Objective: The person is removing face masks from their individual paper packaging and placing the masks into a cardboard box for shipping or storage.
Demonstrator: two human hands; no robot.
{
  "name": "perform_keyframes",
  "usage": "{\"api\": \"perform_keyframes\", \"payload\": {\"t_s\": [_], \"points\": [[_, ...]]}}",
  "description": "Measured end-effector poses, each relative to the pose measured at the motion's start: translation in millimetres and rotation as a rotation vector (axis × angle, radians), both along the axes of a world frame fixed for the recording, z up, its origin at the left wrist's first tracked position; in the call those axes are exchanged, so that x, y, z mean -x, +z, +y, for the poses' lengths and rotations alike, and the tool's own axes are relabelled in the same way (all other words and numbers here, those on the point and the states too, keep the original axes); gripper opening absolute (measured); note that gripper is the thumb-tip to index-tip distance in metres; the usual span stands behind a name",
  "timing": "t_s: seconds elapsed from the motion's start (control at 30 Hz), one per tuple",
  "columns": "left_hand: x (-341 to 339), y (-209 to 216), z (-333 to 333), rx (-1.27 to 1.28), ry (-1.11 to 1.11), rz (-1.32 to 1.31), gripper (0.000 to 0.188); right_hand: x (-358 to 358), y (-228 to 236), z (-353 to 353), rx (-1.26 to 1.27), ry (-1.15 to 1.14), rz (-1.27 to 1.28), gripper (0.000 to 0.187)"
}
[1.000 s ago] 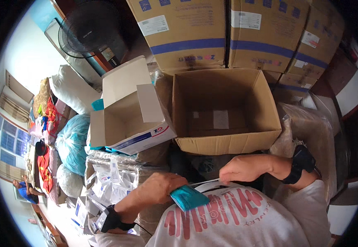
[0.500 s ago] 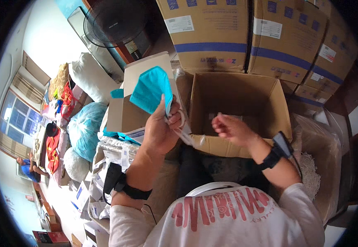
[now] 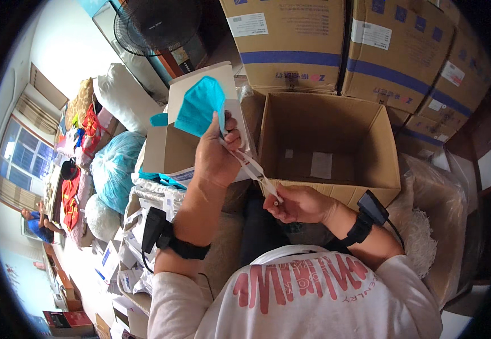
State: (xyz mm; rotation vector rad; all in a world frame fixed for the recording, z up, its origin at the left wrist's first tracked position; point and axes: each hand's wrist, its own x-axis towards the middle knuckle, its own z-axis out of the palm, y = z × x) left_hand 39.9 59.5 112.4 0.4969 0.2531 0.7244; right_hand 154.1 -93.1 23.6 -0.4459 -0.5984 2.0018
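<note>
A folded teal face mask point(image 3: 201, 106) is gripped by my left hand point(image 3: 216, 155), its thumb and fingers closed on the lower end. White elastic straps point(image 3: 252, 168) run from the mask down to my right hand point(image 3: 301, 204), which pinches their far end. The straps look stretched between both hands. Behind the mask stands an open carton point(image 3: 158, 150) with raised flaps. More teal masks point(image 3: 163, 179) lie at its near side. To the right is a large open cardboard box point(image 3: 329, 194), with a pale paper slip on its bottom.
Tall sealed cartons point(image 3: 290, 42) stack up behind the open box. A black fan point(image 3: 155, 25) stands at the back left. Filled plastic bags point(image 3: 118, 169) and heaped cloth lie at left. A plastic-lined box point(image 3: 446, 209) is at right. Another person point(image 3: 40, 226) sits far left.
My right hand has come down and left and now pinches the straps, which hung loose before. My left hand has shifted slightly up and left with the mask.
</note>
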Motion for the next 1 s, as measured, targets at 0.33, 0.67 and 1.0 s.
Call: {"api": "perform_keyframes", "payload": {"t_s": [0.33, 0.67, 1.0], "points": [[47.5, -40.0, -39.9, -1.183, -0.478, 0.996, 0.030, -37.2, 16.5, 2.9, -0.474, -0.290, -1.072, 0.029], [49.0, -70.8, -68.8, -1.479, 0.000, 0.947, 0.031, -3.7, -5.6, -10.2, -0.666, -0.209, -1.488, 0.020], [76.2, -30.1, -73.8, -1.674, -0.634, 0.688, 0.033, -14.7, 33.8, -52.8, -0.581, 0.282, -1.128, 0.016]]}}
